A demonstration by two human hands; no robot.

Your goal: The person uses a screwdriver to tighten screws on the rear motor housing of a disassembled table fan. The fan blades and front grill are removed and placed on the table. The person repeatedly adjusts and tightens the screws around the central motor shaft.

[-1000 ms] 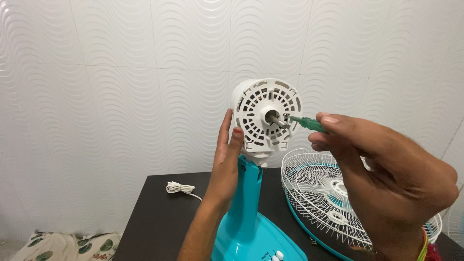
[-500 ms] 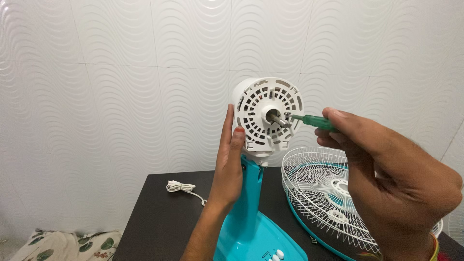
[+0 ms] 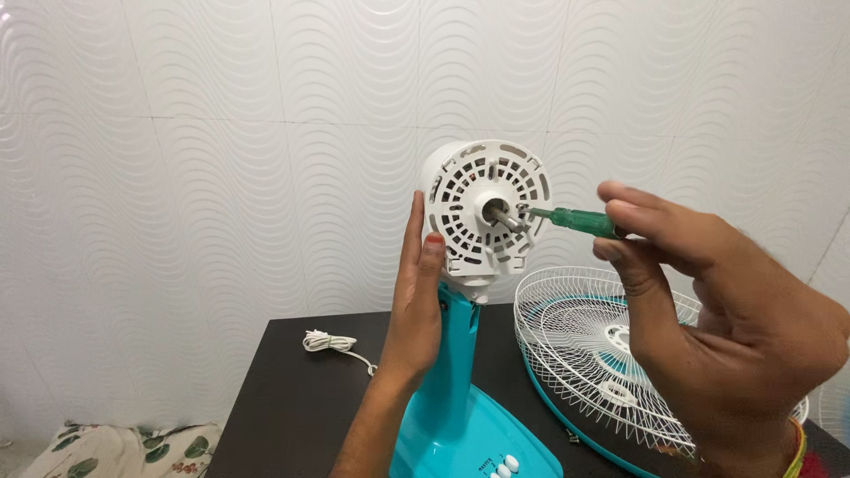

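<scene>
At the centre of the frame stood a white fan motor housing [image 3: 485, 215] on a teal stand [image 3: 453, 372], which rested on a dark tabletop [image 3: 292, 398]. The left hand [image 3: 414, 305] lay open and flat against the housing's left side. The right hand [image 3: 717, 327] pinched a green screwdriver [image 3: 571, 219], its tip apparently touching the housing's face near the shaft. A white wire fan guard [image 3: 602, 354] lay at lower right, a coiled white cord [image 3: 329, 343] at left

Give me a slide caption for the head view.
Left hand steadies fan motor housing; right hand drives green screwdriver into it.
</scene>
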